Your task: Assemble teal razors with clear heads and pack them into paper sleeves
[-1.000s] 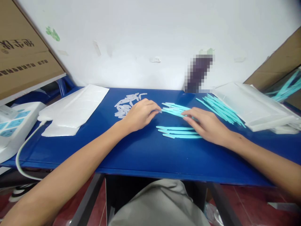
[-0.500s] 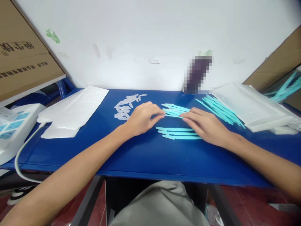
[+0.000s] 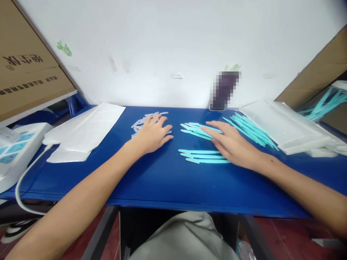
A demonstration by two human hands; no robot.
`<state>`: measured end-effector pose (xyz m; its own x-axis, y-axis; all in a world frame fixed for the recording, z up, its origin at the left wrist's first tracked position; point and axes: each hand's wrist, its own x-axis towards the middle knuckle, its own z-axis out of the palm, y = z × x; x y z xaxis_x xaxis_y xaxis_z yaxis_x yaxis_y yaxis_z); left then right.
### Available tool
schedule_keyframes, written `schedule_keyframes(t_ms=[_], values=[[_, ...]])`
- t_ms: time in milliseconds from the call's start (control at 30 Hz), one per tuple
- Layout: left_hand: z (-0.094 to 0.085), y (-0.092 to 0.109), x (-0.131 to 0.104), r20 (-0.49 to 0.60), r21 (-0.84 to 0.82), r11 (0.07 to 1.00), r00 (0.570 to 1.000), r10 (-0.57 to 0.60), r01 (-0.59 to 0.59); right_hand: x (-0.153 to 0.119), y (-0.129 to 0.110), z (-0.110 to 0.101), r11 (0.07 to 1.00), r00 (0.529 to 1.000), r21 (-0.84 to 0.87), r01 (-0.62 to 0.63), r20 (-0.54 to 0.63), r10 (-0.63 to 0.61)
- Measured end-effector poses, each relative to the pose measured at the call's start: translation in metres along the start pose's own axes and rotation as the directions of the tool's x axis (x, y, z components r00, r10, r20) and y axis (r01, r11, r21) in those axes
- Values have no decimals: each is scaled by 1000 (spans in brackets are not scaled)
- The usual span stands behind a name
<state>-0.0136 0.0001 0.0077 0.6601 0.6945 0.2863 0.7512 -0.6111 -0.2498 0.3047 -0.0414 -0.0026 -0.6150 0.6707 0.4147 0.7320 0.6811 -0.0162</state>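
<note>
My left hand (image 3: pixel 154 134) is open, fingers spread above a pile of small translucent caps (image 3: pixel 137 126), part of which it hides. My right hand (image 3: pixel 230 142) is open too, its outstretched fingers over the right end of a small heap of turquoise eyebrow razors (image 3: pixel 193 130); whether they touch it I cannot tell. Just below, three more razors (image 3: pixel 200 156) lie side by side, their right ends partly covered by that hand. A larger pile of turquoise razors (image 3: pixel 252 130) is to the right of my right hand.
White plastic bags (image 3: pixel 89 126) lie left on the blue table (image 3: pixel 168 180), and more plastic bags (image 3: pixel 287 122) lie right. A phone (image 3: pixel 223 90) leans on the wall. A power strip (image 3: pixel 24 151) with a white cable stands left. Cardboard boxes (image 3: pixel 32 65) flank the table.
My left hand has let go of the razor both hands held, moving left to the caps and spreading its fingers. My right hand has opened over the heap, where the razor now lies.
</note>
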Motion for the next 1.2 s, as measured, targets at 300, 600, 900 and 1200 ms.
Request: schedule_keyframes(t_ms=[300, 600, 900, 1200], values=[[-3, 3, 2, 62, -203, 979, 997, 44, -31, -1, -6, -9, 984, 978, 171, 54, 188, -86], [5, 12, 7, -263, -354, 931, 965, -13, -84, 6, -8, -19, 943, 931, 240, -229, 336, 140], [4, 11, 7, -171, -406, 912, 985, -8, -63, -2, -2, -17, 975, 956, 156, -158, 270, 112], [-1, 12, 5, -80, -347, 937, 994, -69, 37, -3, 6, -13, 957, 955, 211, -197, 262, 139]])
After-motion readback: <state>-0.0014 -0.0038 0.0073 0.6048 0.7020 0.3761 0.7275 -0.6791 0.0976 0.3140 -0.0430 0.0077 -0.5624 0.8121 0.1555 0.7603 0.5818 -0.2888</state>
